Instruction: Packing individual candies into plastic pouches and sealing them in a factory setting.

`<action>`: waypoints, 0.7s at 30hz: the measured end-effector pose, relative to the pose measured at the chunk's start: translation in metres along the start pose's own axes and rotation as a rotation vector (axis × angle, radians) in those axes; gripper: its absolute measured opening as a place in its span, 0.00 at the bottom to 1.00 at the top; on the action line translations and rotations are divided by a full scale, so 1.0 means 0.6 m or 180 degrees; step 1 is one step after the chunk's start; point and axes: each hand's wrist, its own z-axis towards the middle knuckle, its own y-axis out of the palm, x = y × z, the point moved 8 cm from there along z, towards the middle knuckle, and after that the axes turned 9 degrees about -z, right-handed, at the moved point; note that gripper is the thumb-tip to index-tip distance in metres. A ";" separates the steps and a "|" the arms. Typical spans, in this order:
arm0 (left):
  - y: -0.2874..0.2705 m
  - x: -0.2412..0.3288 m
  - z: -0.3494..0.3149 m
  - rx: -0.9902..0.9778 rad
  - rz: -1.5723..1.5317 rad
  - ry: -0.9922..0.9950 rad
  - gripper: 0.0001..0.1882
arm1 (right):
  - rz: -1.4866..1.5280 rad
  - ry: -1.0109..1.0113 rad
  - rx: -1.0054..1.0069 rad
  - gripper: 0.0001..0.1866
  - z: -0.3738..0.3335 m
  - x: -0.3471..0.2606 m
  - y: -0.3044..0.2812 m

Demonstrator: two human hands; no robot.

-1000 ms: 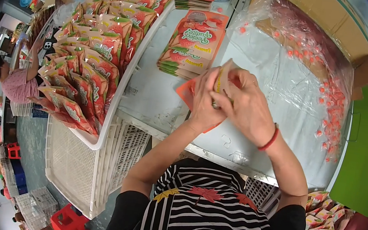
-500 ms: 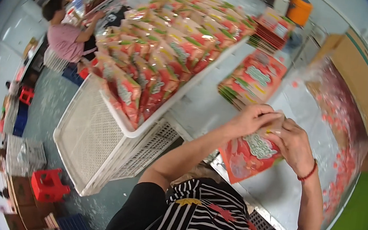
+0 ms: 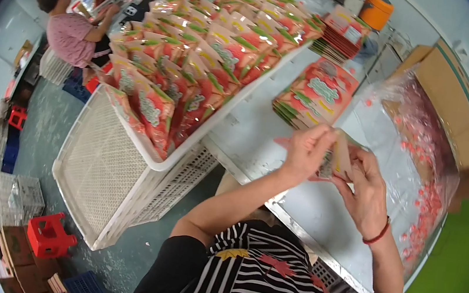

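Bag's (image 3: 340,154) right above the table (image 3: 320,217), left hand (image 3: 307,155) pinching one side, right hand (image 3: 367,191) gripping the other, neither really nearer, long axis tbh hard to tell.

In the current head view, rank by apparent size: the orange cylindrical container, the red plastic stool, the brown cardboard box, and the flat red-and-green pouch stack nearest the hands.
1. Brown cardboard box
2. Flat red-and-green pouch stack
3. Red plastic stool
4. Orange cylindrical container
True sizes may differ with nearness.
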 end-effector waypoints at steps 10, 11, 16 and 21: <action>0.063 0.012 -0.037 -0.0212 0.0346 -0.0061 0.10 | -0.0636 0.0093 -0.0624 0.08 -0.067 0.045 0.000; 0.076 0.022 -0.040 -0.0347 0.0410 0.0186 0.09 | -0.0187 0.0235 -0.0765 0.07 -0.072 0.047 -0.002; 0.078 0.001 -0.050 -0.0528 0.0400 -0.0045 0.11 | -0.0165 0.0766 -0.1084 0.08 -0.106 0.049 -0.025; 0.066 -0.009 -0.057 -0.0570 0.0302 -0.0419 0.10 | -0.1062 -0.0433 -0.0103 0.08 -0.077 -0.019 -0.063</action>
